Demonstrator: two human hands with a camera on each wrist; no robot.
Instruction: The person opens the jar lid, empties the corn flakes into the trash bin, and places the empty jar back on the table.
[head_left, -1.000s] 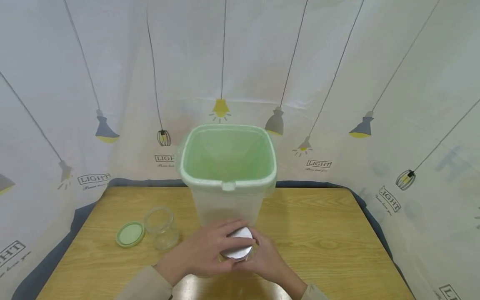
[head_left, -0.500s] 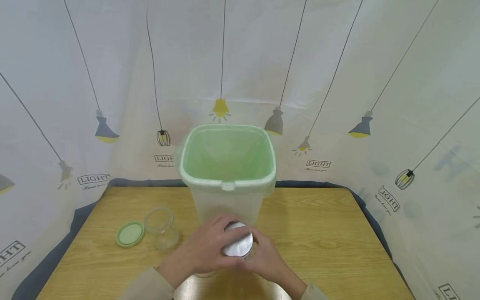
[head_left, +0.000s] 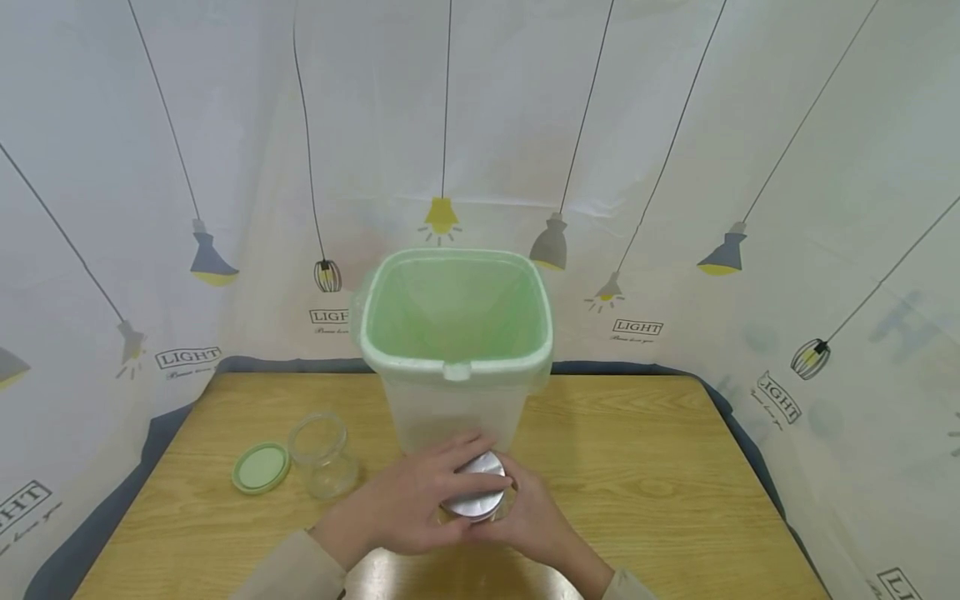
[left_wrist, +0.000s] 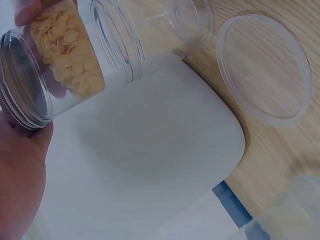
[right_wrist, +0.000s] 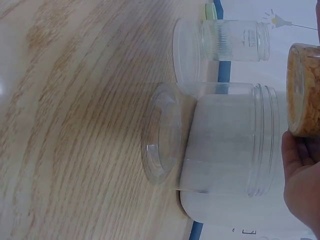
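Observation:
A clear jar of yellow flakes (left_wrist: 70, 55), with a silver screw lid (head_left: 474, 507), is held up in front of the bin. My left hand (head_left: 405, 508) grips the lid, thumb on the near side and fingers over the far side. Round the jar's body curl the fingers of my right hand (head_left: 536, 517). In the right wrist view the flakes (right_wrist: 311, 90) show at the right edge, above the mouth level of a larger clear open jar (right_wrist: 215, 145) that stands on the table.
Behind the hands stands a tall bin with a pale green rim (head_left: 495, 367). To the left are a ribbed glass jar (head_left: 330, 479) and a green round lid (head_left: 261, 468). A clear round lid (left_wrist: 265, 117) lies on the wooden table (head_left: 637, 467).
Half a second ago my left fingers had turned and slid nearer together over the lid; now they are spread back across it, much as a second ago. The right hand keeps its hold on the jar.

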